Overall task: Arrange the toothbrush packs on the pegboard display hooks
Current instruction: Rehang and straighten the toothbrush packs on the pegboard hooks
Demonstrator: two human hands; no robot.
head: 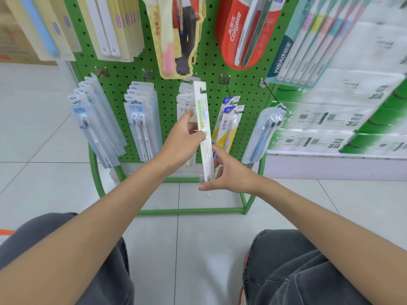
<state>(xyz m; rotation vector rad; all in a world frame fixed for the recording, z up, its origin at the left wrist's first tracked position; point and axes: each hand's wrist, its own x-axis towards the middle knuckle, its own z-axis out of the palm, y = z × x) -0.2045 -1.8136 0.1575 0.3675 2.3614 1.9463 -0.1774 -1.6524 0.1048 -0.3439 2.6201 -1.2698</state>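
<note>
Most packs already hang on the pegboard (167, 84); one toothbrush pack (203, 128), pinched by left hand (184, 139) and right hand (229, 175) fingers, is not yet hooked.

White tiled floor (39, 133), stacked tissue packs (352, 100), cardboard box (13, 38)

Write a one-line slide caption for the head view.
The left hand and right hand hold a white-and-green toothbrush pack upright in front of the green pegboard.

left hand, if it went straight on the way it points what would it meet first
Likely the hanging white packs just behind the green pack that the left hand pinches; depth is unclear.
</note>
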